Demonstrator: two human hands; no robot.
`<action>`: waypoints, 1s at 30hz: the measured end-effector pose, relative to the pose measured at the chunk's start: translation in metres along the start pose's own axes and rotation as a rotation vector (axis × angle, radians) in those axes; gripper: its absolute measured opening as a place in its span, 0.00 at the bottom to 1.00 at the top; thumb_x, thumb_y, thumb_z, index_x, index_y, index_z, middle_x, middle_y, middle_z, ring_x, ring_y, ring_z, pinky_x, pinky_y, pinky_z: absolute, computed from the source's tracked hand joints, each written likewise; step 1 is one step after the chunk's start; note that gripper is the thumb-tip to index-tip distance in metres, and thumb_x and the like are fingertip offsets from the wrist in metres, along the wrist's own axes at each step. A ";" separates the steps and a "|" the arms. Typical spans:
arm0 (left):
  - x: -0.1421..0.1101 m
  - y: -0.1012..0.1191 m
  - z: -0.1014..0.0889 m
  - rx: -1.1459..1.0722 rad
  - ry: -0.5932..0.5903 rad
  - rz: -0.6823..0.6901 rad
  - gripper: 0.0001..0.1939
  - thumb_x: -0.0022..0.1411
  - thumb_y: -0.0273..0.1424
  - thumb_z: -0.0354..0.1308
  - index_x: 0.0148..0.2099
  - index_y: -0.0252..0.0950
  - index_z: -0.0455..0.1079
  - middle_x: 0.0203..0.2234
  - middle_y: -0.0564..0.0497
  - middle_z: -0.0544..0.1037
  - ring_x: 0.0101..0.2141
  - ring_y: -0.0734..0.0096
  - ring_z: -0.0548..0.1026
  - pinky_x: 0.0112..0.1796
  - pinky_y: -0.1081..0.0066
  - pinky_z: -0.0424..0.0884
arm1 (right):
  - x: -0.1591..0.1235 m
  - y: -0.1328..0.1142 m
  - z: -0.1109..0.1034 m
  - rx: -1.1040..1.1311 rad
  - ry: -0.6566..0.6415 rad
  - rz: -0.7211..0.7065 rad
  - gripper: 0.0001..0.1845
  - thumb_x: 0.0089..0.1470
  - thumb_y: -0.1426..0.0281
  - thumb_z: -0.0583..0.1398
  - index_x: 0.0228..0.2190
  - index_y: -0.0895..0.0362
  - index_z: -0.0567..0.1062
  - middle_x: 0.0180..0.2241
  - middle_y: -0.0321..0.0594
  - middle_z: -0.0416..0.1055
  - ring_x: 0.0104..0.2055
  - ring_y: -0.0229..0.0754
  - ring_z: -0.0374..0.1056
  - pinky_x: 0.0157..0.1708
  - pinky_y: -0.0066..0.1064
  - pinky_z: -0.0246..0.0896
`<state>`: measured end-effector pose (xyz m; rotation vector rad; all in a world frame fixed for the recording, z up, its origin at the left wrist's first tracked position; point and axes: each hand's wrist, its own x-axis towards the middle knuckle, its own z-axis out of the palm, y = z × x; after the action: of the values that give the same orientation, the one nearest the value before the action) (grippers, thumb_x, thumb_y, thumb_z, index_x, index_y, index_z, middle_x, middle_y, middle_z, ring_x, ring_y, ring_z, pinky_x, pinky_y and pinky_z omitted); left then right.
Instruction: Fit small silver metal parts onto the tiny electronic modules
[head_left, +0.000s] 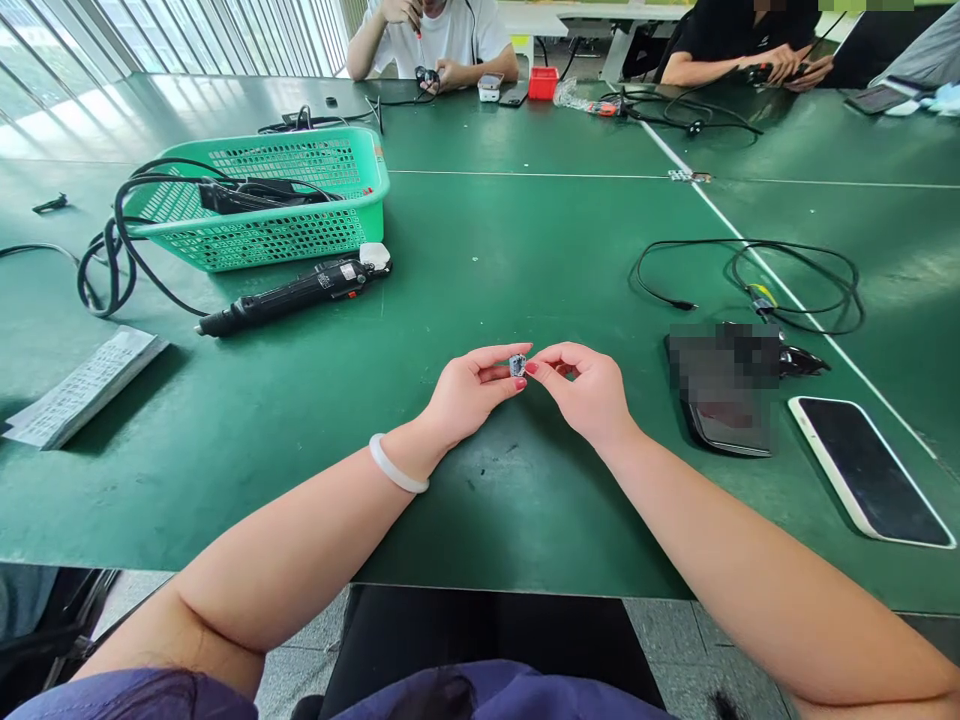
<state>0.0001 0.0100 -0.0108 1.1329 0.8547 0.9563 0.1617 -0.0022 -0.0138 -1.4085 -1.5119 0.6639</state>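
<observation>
Forearms stretch over green tabletop [247, 430], angled inward, hands meeting. Left hand [466, 392] pinches small grey part [517, 366] between thumb and fingers; right hand [592, 392], thumb and forefinger bent close, at its edge, cannot tell whether gripping.

This looks like a shared workroom, a light workshop for small electrical assembly or repair. A wide green tabletop [487, 225] spans the frame, with a black corded power tool [296, 293] and a plastic basket [262, 241] of black cabling at left, and a small part [517, 366] held at centre. At the top, a person in white [484, 35] and a person in black [739, 45] handle dark devices. White desks [536, 20] and a slatted window [247, 35] suggest an office-type building, though the background is largely cropped away.
</observation>
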 end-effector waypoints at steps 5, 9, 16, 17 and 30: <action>0.000 0.000 0.000 0.063 0.005 0.043 0.19 0.51 0.25 0.65 0.48 0.37 0.76 0.38 0.49 0.82 0.40 0.67 0.78 0.52 0.58 0.70 | -0.001 -0.001 0.000 -0.018 0.010 -0.034 0.13 0.50 0.58 0.63 0.24 0.54 0.77 0.27 0.38 0.75 0.28 0.38 0.65 0.28 0.31 0.60; 0.000 0.000 0.000 0.087 0.009 0.062 0.18 0.51 0.25 0.65 0.47 0.37 0.76 0.40 0.49 0.81 0.41 0.68 0.78 0.51 0.61 0.71 | -0.002 -0.002 0.000 -0.046 0.021 -0.095 0.13 0.52 0.59 0.62 0.24 0.54 0.77 0.27 0.38 0.75 0.28 0.38 0.65 0.29 0.32 0.60; 0.001 -0.001 0.000 0.075 0.012 0.073 0.19 0.50 0.24 0.64 0.47 0.37 0.76 0.40 0.48 0.81 0.41 0.66 0.77 0.52 0.58 0.70 | -0.003 -0.003 -0.002 -0.096 0.030 -0.142 0.12 0.53 0.59 0.62 0.25 0.54 0.76 0.27 0.37 0.74 0.27 0.38 0.64 0.30 0.32 0.61; 0.001 -0.002 0.000 0.074 0.012 0.072 0.20 0.50 0.23 0.65 0.47 0.37 0.76 0.41 0.48 0.80 0.41 0.66 0.77 0.52 0.58 0.70 | -0.003 -0.003 -0.003 -0.101 0.031 -0.153 0.12 0.53 0.59 0.62 0.24 0.54 0.76 0.27 0.37 0.74 0.27 0.38 0.64 0.30 0.33 0.61; 0.001 -0.003 -0.002 0.240 -0.009 0.105 0.23 0.51 0.24 0.63 0.51 0.36 0.74 0.45 0.46 0.77 0.40 0.71 0.75 0.48 0.64 0.72 | -0.001 -0.001 -0.003 -0.068 0.003 -0.113 0.12 0.51 0.60 0.63 0.24 0.55 0.76 0.25 0.36 0.73 0.26 0.37 0.63 0.28 0.31 0.59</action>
<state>-0.0009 0.0115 -0.0141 1.3983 0.9274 0.9517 0.1640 -0.0045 -0.0119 -1.3626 -1.6125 0.5448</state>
